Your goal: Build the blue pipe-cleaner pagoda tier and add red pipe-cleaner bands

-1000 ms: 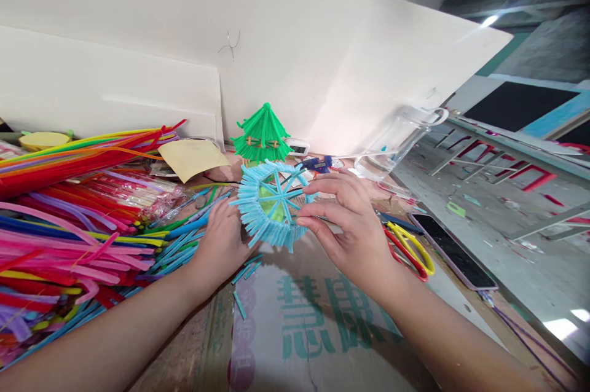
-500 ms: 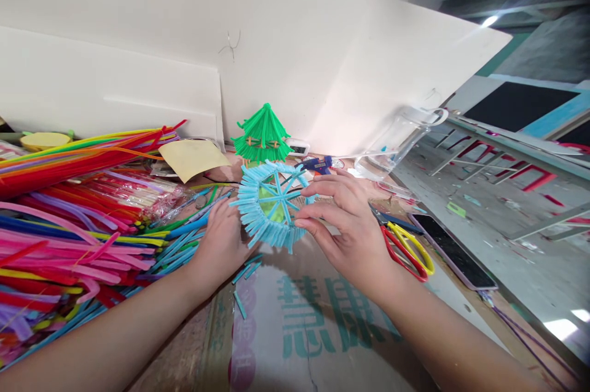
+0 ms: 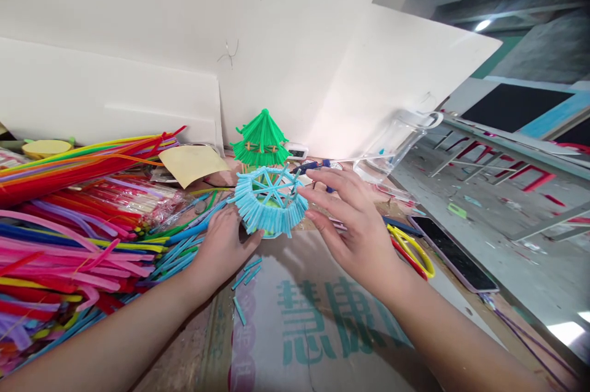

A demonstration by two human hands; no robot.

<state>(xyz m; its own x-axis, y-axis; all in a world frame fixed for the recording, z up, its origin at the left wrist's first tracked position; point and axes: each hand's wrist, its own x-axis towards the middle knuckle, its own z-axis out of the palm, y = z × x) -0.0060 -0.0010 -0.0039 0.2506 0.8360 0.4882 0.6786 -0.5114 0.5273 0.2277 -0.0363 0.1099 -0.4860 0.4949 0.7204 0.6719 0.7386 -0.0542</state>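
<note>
A light-blue pipe-cleaner ring (image 3: 270, 211) with spokes across its middle and a fringe of short pieces is in front of me, tilted nearly flat. My left hand (image 3: 225, 238) grips its lower left side, the thumb at the bottom edge and the other fingers partly hidden. At the ring's right edge, my right hand (image 3: 348, 214) has its fingers apart; whether the fingertips touch the fringe is hard to tell. Just behind stands a green pipe-cleaner cone (image 3: 261, 134) with a tiered fringe, its lower part hidden by the ring.
Bundles of colourful pipe cleaners (image 3: 69, 244) fill the left side. Cut blue pieces (image 3: 246, 275) lie on printed cardboard (image 3: 313, 318). To the right are scissors (image 3: 410, 247), a phone (image 3: 454, 254) and a clear plastic jug (image 3: 391, 143). A glue gun (image 3: 318, 166) lies behind the ring.
The ring has tipped from facing me to lying flatter, and its lower edge has risen slightly. My right fingers have spread from a near pinch at its right side.
</note>
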